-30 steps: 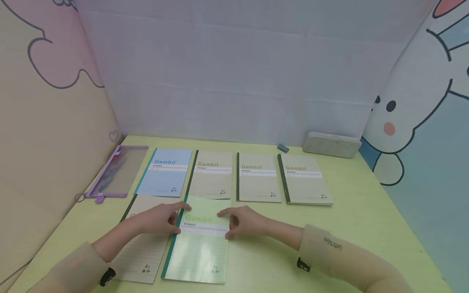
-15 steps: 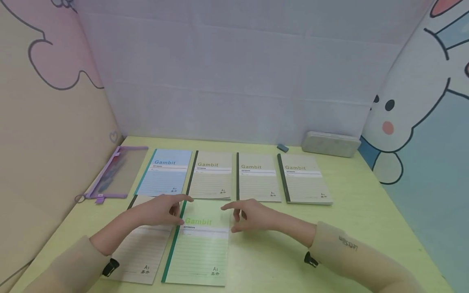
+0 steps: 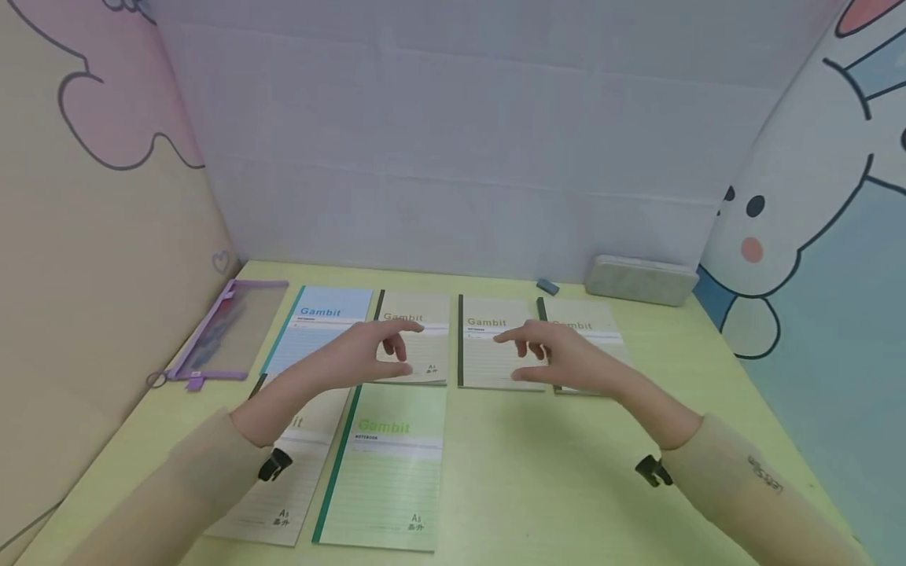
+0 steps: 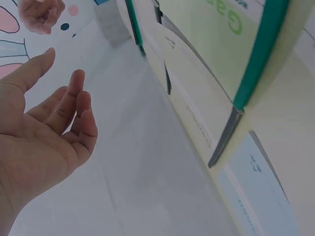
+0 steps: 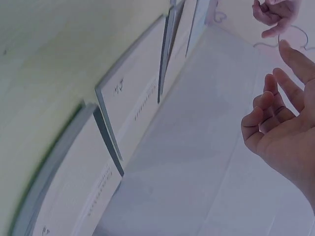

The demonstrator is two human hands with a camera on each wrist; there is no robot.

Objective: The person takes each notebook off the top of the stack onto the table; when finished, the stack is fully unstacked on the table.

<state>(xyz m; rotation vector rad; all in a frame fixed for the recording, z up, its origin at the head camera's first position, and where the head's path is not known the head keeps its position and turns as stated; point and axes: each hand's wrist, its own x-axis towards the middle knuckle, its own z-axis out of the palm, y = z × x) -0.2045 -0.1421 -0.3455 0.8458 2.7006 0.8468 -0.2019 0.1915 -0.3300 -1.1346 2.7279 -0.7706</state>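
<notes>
My left hand hovers over the beige notebook in the back row, fingers loosely bent with nothing in them. My right hand is likewise raised and holds nothing; it overlaps a second beige notebook and the thicker beige notebook stack at the row's right end. In front lies a green notebook with a dark green spine, beside another beige notebook partly hidden by my left forearm. A blue notebook lies at the back left. Both wrist views show relaxed, slightly curled fingers.
A purple-edged zip pouch lies at the table's left. A grey pencil case and a small blue-grey eraser sit along the back edge. A white cloth hangs behind the yellow table.
Both hands have let go of the green notebook, which stays flat at the front. They have risen forward over the back row, the right hand also moving right.
</notes>
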